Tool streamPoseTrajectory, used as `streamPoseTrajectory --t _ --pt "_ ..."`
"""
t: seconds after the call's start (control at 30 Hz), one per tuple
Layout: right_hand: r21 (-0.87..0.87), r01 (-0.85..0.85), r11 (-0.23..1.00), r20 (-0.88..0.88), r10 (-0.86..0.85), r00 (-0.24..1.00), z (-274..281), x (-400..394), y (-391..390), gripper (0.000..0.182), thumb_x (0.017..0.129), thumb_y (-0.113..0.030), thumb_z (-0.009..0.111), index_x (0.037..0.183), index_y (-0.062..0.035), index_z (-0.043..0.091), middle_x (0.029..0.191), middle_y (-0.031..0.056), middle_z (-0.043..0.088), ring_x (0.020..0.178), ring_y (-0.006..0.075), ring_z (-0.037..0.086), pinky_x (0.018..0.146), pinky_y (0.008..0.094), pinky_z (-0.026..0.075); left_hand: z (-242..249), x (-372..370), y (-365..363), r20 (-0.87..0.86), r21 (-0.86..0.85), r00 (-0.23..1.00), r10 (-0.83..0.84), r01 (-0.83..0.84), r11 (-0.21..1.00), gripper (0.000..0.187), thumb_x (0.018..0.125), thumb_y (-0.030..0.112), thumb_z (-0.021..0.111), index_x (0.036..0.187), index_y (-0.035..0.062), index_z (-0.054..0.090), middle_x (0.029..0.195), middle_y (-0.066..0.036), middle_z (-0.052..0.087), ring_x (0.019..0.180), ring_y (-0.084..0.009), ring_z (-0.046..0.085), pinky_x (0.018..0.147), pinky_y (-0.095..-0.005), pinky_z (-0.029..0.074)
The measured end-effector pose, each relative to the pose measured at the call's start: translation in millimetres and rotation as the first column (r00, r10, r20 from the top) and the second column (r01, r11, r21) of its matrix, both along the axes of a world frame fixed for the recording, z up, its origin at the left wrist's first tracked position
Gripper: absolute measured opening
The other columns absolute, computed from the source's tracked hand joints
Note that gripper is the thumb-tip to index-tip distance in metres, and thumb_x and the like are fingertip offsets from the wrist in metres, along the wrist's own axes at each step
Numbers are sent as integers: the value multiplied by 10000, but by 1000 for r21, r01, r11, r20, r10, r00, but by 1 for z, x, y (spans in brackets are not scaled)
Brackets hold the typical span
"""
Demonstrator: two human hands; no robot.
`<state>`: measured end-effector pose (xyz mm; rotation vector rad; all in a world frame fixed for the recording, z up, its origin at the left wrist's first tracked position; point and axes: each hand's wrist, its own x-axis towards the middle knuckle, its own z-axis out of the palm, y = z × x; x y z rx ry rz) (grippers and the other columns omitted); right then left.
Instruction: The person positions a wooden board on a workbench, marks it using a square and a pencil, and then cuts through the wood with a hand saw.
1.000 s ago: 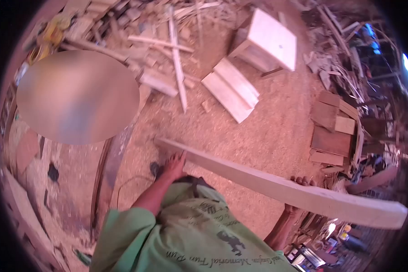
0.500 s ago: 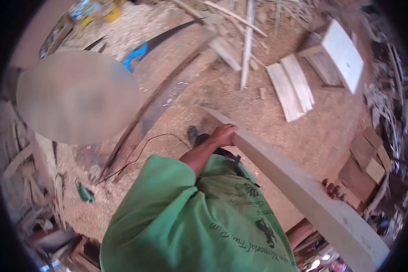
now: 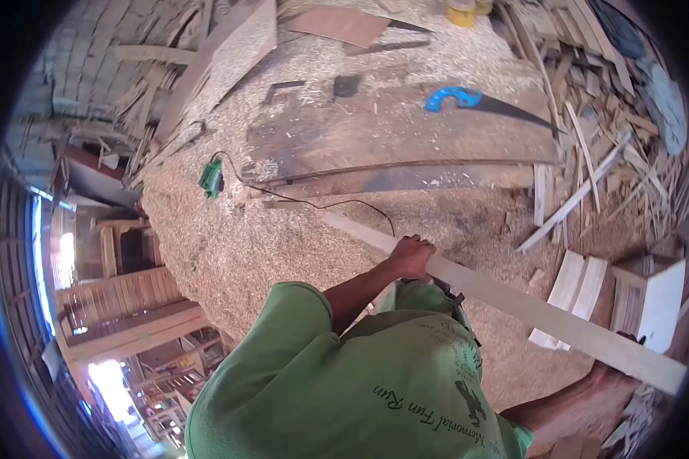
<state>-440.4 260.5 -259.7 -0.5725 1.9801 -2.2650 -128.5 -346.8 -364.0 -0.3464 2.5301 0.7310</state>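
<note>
A long, pale wooden plank (image 3: 513, 297) runs slantwise across the front of my body in the head view, from mid-floor to the lower right. Wrapped over its upper edge, my left hand (image 3: 413, 257) grips it near the middle of the view. Toward the right end, my right hand (image 3: 618, 371) clasps it from below, with fingertips showing at the top edge. Sawdust covers the floor beyond the plank. A green corded power tool (image 3: 211, 179) lies there on the left.
A handsaw with a blue handle (image 3: 453, 98) rests on a wide dark board (image 3: 344, 141) ahead. Light boards (image 3: 570, 294) and a white-sided box (image 3: 654, 298) stand at right, below heaped scrap wood (image 3: 612, 153). A wooden bench (image 3: 130, 321) is at left, a yellow container (image 3: 461, 12) at the back.
My view has turned left, so the saw and box sit farther right. The plank has swung to a flatter slant, still in both hands, and my right arm now shows more.
</note>
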Motion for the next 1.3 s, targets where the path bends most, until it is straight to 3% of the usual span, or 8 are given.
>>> streamPoseTrajectory --t 0.07,0.1,0.33,0.67,0.77,0.87,1.07,1.3 --pt "-565 362 741 544 4 839 -4 -3 -84 673 960 -571 724 1395 -70 610 1375 107 661 1340 305 562 1217 598 389 22 13 -20 97 -4 995 12 -12 1000 776 575 554 946 1141 66 740 1150 -143 747 1195 -365 660 1040 -482 521" --pt "-341 687 641 661 -356 660 -13 -7 -117 766 949 -654 706 1450 -86 590 1436 106 646 1381 324 546 1228 614 370 29 19 -31 163 -8 986 25 -25 1000 781 581 562 945 1148 65 739 1163 -147 748 1196 -368 663 1040 -486 522" --pt "-442 560 700 865 169 472 -144 -3 -217 910 949 -810 569 1570 -148 505 1606 97 532 1441 374 493 1262 606 338 73 77 -112 323 -87 930 174 -154 984 899 612 689 913 1216 46 737 1219 -200 757 1174 -401 690 1081 -494 497" --pt "-517 469 716 830 287 478 -220 41 -400 1012 977 -823 491 1666 -93 357 1666 179 457 1513 401 438 1292 541 317 79 113 -270 350 -124 881 317 -292 948 830 762 777 817 1017 -13 787 968 -229 790 953 -401 766 853 -495 577" --pt "-471 490 733 852 235 468 -230 45 -452 1048 987 -813 491 1677 -45 313 1673 203 437 1507 423 442 1295 556 309 89 94 -310 300 -223 894 334 -274 935 677 859 605 837 1126 -16 787 1023 -217 802 999 -364 773 889 -479 574" --pt "-322 581 747 918 98 383 -199 36 -511 1014 991 -758 570 1671 -58 296 1639 205 467 1461 417 492 1244 593 393 74 87 -365 135 103 906 400 -415 904 647 839 508 876 1202 -18 777 1084 -203 810 1039 -332 773 923 -456 568" --pt "-199 516 833 969 87 232 -234 29 -600 1064 966 -861 453 1664 -63 361 1656 223 462 1533 411 428 1275 608 307 94 47 -445 286 -95 855 433 -424 900 672 784 411 943 1263 -16 745 1132 -230 787 1088 -349 744 993 -425 540" --pt "59 278 959 987 -97 126 -123 9 -643 883 1042 -670 559 1635 -47 363 1624 241 471 1502 434 444 1201 673 382 -1 68 -440 -140 -306 877 460 -480 822 1088 783 598 896 1639 138 405 1640 -316 364 1512 -515 344 1191 -649 356"
